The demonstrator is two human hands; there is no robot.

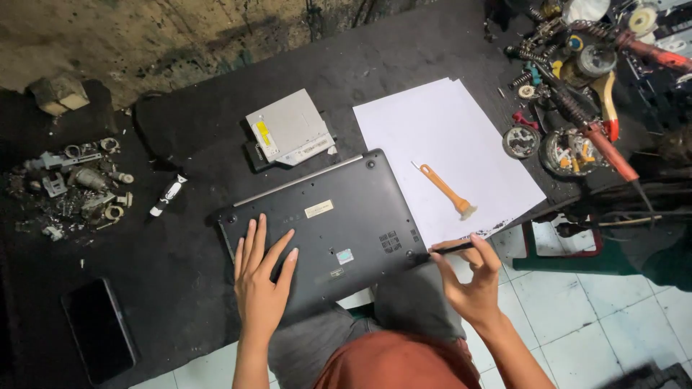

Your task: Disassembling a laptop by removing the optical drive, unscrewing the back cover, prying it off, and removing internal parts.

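Fingers: left hand point(261, 284) flat, fingers spread, pressing on the upturned base of the black laptop point(328, 223), lower centre of frame. Right hand point(472, 277) pinches a thin dark screwdriver point(448, 249) between thumb and fingertips, tip at the laptop's lower right corner.

Left to right:
Far lower left, a black phone point(97, 328) face down on the dark table point(180, 288).
Left edge, mid height, a pile of small metal parts point(76, 184), dusty.
Upper left, a stone block point(58, 94) by the wall.
Just right of the pile, a small black-and-white tube point(167, 195), lying tilted.
Centre top, a silver optical drive point(288, 133), just beside the laptop's top edge, apart from it.
Laptop sits bottom-up, overhanging the table's near edge above the person's lap.
Right of centre, white paper sheets point(432, 122), partly under the laptop's right side.
On the paper, an orange-handled brush tool point(447, 191), diagonal.
Upper right, clutter of springs, round tins, red-handled tools point(577, 79).
Lower right, white tile floor point(613, 317).
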